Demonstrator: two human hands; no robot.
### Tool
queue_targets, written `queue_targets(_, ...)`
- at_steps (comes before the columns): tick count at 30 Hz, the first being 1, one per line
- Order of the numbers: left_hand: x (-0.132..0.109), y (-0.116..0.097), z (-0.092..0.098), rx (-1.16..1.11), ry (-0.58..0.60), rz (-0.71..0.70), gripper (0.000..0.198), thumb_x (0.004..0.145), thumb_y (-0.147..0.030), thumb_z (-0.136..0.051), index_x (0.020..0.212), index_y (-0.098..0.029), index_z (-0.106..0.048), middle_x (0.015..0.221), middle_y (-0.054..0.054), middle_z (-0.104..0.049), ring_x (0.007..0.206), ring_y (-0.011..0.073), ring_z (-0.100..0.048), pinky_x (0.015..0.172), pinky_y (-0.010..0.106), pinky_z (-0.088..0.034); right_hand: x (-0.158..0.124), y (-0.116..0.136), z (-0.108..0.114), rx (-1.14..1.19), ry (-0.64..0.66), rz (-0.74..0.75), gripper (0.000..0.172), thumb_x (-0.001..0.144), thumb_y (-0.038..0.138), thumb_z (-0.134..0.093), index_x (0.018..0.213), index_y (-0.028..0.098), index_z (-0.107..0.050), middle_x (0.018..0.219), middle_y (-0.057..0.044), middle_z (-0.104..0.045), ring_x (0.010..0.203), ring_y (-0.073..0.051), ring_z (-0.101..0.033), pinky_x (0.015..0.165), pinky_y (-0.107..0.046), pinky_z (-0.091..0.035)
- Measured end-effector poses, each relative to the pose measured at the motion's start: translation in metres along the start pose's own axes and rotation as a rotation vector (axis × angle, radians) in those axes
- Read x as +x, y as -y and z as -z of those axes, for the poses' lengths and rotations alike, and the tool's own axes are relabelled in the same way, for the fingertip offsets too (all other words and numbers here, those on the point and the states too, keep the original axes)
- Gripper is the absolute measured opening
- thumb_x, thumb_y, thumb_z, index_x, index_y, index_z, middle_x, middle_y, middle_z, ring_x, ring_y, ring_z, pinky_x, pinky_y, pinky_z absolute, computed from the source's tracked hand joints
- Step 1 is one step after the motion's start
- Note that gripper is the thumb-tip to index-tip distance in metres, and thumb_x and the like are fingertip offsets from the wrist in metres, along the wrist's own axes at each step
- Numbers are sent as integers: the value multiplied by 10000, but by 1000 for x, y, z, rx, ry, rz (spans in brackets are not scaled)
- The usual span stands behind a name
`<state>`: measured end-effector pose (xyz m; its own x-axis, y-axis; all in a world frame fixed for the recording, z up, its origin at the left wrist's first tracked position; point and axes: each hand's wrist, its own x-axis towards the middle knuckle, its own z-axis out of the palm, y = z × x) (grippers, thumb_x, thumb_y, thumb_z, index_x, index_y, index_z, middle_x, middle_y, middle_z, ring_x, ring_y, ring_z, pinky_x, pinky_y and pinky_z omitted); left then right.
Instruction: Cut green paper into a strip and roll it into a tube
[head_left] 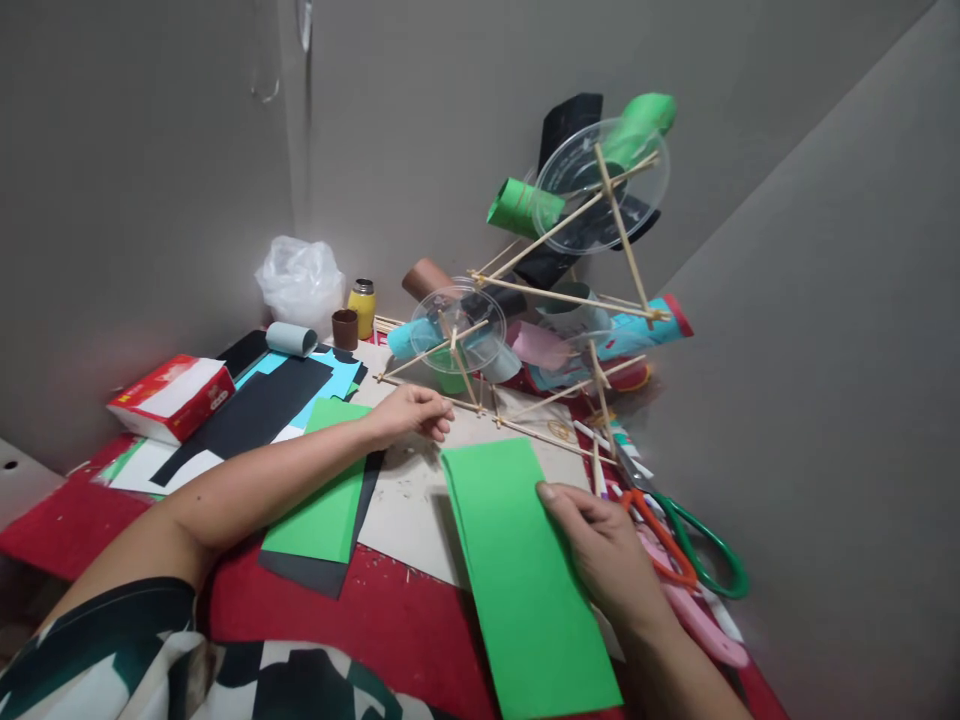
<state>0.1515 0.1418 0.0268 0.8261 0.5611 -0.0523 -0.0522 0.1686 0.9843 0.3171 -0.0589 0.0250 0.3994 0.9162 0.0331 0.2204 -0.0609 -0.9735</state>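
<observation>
My right hand (604, 545) grips the right edge of a folded green paper sheet (525, 570), thumb on top, and holds it up at a tilt over the front of the table. My left hand (412, 415) is off that sheet, up and to its left, its fingers curled in toward the thumb. Whether anything small is between those fingertips is hidden. Just beyond the left hand stands a wooden stick frame (454, 345) with a clear plastic disc and paper tubes. Under my left forearm lies another green sheet (322, 500) on dark paper (307, 575).
A taller stick frame (622, 215) carries green and black tubes at the back. Scissors (697, 560) with orange and green handles lie at right. A red box (172, 395), black paper (255, 420), a yellow jar (362, 305) and a plastic bag (300, 280) sit at left.
</observation>
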Motion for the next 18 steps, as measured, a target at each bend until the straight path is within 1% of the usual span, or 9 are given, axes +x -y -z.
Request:
queue_targets(1, 1, 0, 1, -27, -11, 12, 408, 762, -512, -682, 808, -114, -602, 700, 43, -660, 582, 106, -615, 578, 217, -462, 3, -2, 2, 55, -98, -3, 388, 766, 505, -645, 583, 172, -565, 533, 33, -433, 495, -119, -368, 455, -229, -310)
queue_targets(3, 0, 2, -4, -73, 17, 50, 449, 805, -558, -612, 899, -119, -597, 788, 89, -684, 653, 142, -655, 603, 245, -485, 8, -7, 4, 146, -275, 17, 359, 745, 513, -670, 648, 170, -632, 559, 21, -515, 516, -134, -428, 479, -234, -357)
queue_targets(4, -3, 4, -10, -97, 48, 74, 487, 816, -591, -575, 950, -123, -590, 827, 109, -689, 686, 163, -668, 613, 263, -496, 10, -10, 4, 174, -339, 32, 356, 743, 520, -670, 684, 170, -652, 577, 16, -544, 528, -139, -448, 490, -237, -373)
queue_targets(6, -9, 10, -24, -136, 131, 113, 549, 820, -640, -527, 1025, -134, -572, 856, 120, -688, 707, 182, -672, 623, 289, -507, 14, -13, 3, 198, -417, 60, 374, 755, 543, -649, 743, 170, -664, 624, 6, -583, 552, -144, -470, 512, -241, -394)
queue_targets(9, -19, 20, -43, -138, 255, 99, 525, 801, -622, -579, 1007, -139, -583, 792, 69, -663, 608, 134, -617, 575, 251, -476, 15, -14, -4, 211, -450, 87, 396, 787, 559, -610, 753, 167, -650, 653, 3, -593, 569, -141, -476, 526, -241, -404)
queue_targets(11, -23, 25, -49, -129, 289, 54, 499, 763, -587, -655, 969, -135, -602, 765, 39, -641, 577, 105, -573, 557, 221, -442, 13, -14, -9, 212, -426, 92, 383, 795, 546, -611, 730, 169, -645, 632, 10, -587, 565, -141, -478, 525, -241, -404)
queue_targets(14, -23, 30, -50, -152, 291, 10, 513, 725, -586, -693, 945, -127, -622, 799, 49, -652, 674, 135, -595, 640, 246, -454, 11, -11, -15, 214, -357, 86, 353, 793, 524, -628, 748, 176, -667, 655, -1, -627, 600, -161, -525, 557, -257, -428)
queue_targets(16, -22, 31, -48, -163, 298, -1, 496, 741, -580, -679, 926, -123, -631, 817, 63, -667, 738, 164, -611, 712, 284, -463, 10, -9, -16, 220, -331, 86, 371, 814, 542, -587, 797, 183, -683, 714, -19, -665, 653, -178, -567, 597, -271, -447)
queue_targets(18, -21, 33, -46, -166, 312, 0, 467, 758, -563, -673, 913, -123, -638, 817, 65, -675, 753, 172, -614, 750, 304, -462, 10, -7, -16, 217, -326, 88, 403, 825, 568, -548, 826, 190, -687, 763, -29, -687, 693, -184, -591, 629, -277, -458)
